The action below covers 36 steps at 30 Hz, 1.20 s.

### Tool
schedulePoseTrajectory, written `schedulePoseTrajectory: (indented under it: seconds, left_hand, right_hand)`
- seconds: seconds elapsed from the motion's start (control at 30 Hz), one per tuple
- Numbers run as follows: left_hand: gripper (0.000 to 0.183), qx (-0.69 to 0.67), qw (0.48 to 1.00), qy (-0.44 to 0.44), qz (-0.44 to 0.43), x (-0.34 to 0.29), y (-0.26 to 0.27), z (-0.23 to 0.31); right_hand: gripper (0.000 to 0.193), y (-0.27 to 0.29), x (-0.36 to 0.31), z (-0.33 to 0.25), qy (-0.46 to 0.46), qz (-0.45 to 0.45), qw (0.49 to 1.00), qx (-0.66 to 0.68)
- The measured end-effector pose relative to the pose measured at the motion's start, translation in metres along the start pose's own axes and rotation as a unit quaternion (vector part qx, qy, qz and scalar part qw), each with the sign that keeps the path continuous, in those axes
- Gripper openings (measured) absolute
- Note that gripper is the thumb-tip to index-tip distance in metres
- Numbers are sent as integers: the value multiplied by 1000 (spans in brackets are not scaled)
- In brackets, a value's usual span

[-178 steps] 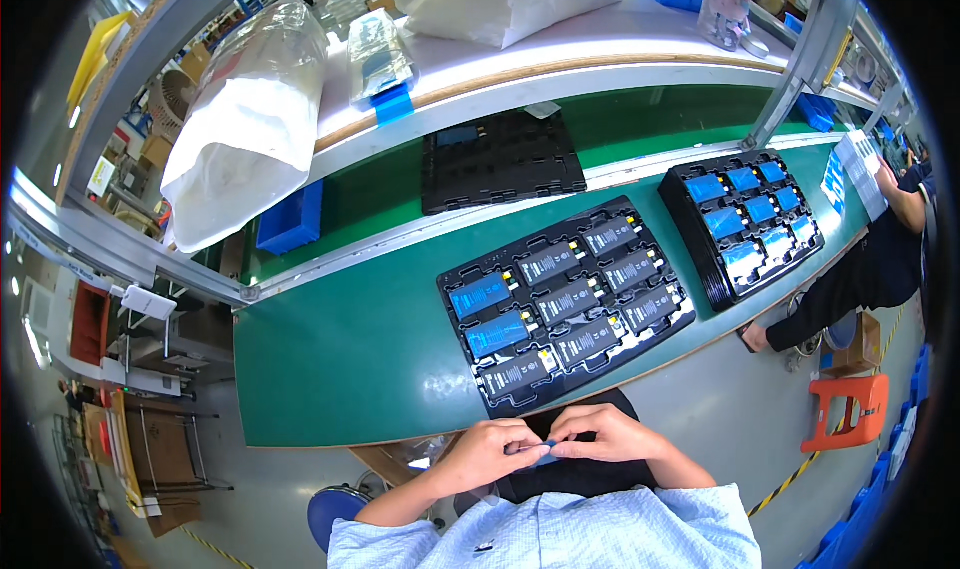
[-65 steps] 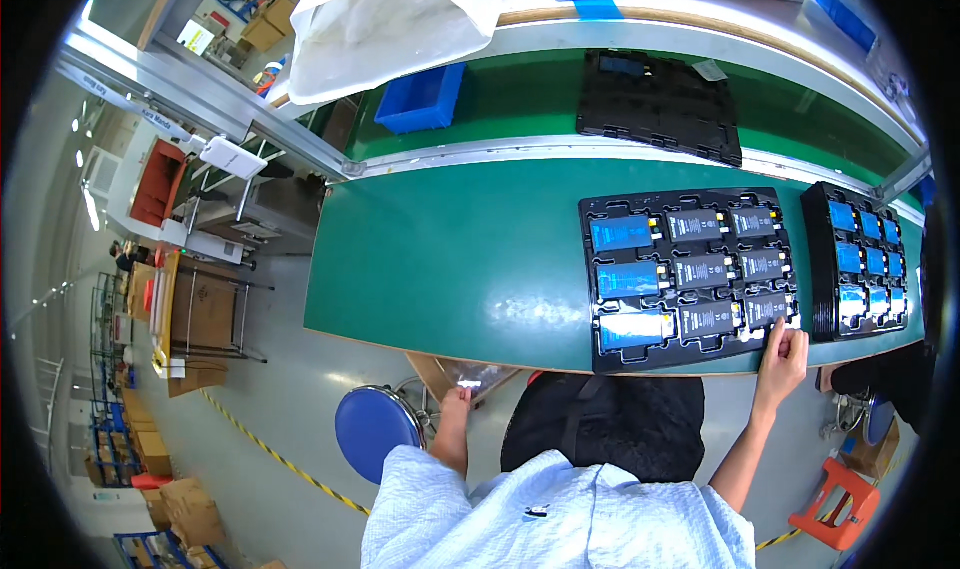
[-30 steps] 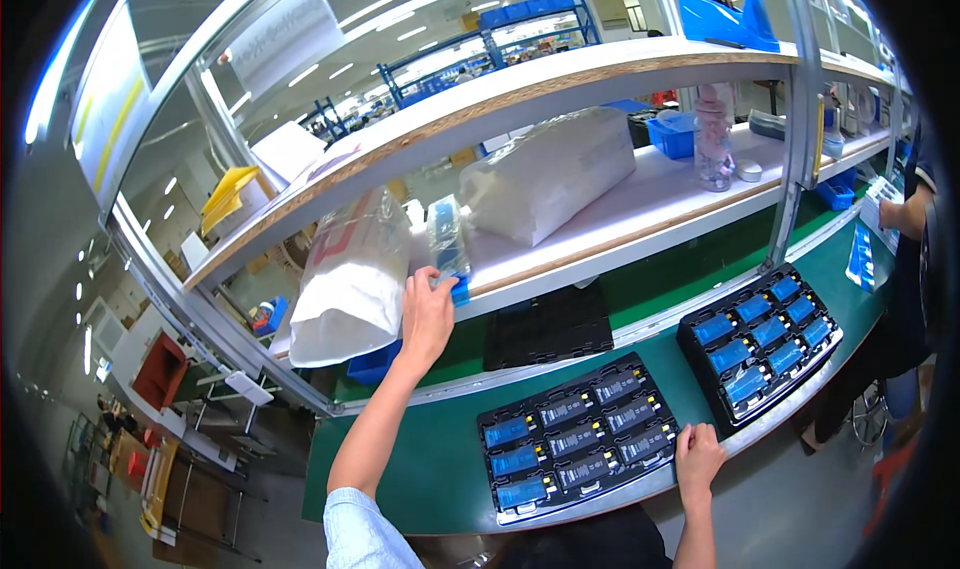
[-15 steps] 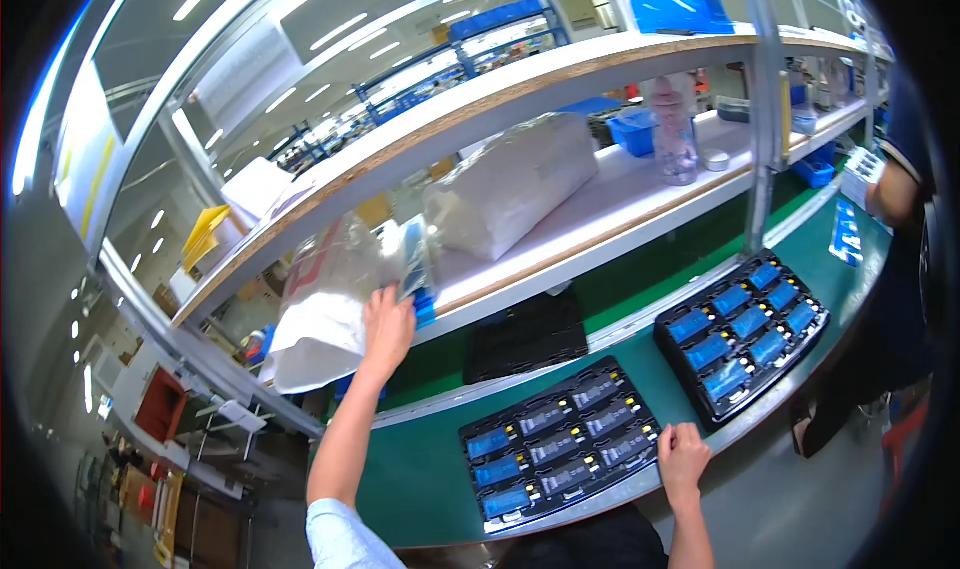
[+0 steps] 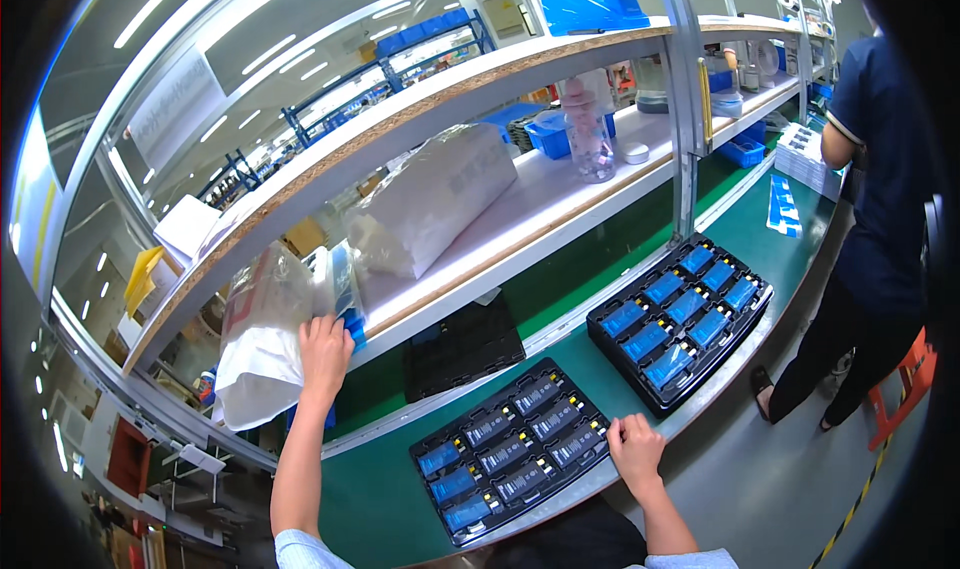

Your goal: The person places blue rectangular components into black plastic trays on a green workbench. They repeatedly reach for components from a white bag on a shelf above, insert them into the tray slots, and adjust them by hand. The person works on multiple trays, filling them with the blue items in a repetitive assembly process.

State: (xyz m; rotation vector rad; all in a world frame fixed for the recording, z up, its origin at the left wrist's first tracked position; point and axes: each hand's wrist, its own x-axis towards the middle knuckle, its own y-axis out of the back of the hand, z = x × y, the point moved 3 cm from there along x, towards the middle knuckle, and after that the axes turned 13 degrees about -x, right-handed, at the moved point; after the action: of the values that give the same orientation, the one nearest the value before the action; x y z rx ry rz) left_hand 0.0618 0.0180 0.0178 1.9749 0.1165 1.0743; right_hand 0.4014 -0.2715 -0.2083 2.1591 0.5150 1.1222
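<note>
My left hand (image 5: 325, 357) reaches up to the lower shelf, with its fingers bent at the edge of a stack of blue and clear film sheets (image 5: 346, 287). Its fingertips are partly hidden. My right hand (image 5: 637, 451) is curled at the right corner of a black tray (image 5: 447, 526) on the bench; what its fingers hold, if anything, is hidden. Flat battery packs sit in the tray's slots. The left column shows blue faces (image 5: 455, 484), while the others are dark grey with pale print (image 5: 533, 394).
A second black tray (image 5: 662, 406) of blue-faced packs stands to the right. An empty-looking dark tray (image 5: 463, 349) lies under the shelf. White plastic bags (image 5: 262, 339), a pink bottle (image 5: 590, 139) and a blue bin (image 5: 548, 134) occupy the shelf. A person (image 5: 865, 189) stands at far right.
The view has swung to the right, so the bench and shelf appear further left. My left hand stays at the film stack, and my right hand remains curled beside the near tray.
</note>
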Motion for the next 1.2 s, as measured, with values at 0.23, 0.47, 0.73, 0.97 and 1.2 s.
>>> schedulePoseTrajectory:
  seconds: [0.23, 0.47, 0.73, 0.97, 1.2]
  left_hand:
    - [17, -11, 1000, -17, -12, -2, 4, 2]
    - [11, -185, 976, 116, 18, 1, -4, -22]
    - [20, -322, 921, 219, 15, 1, 11, -19]
    - [16, -340, 925, 154, 73, -5, 7, -14]
    - [10, -290, 944, 105, 120, -1, 1, -11]
  right_hand:
    - [21, -2, 0, -6, 6, 8, 1000, 11]
    - [22, -8, -4, 2, -18, 1, 1000, 13]
    - [23, -7, -3, 0, -10, -3, 1000, 13]
    - [22, -9, -5, 4, -9, -16, 1000, -1]
    - [15, 23, 40, -44, 39, 47, 991, 119]
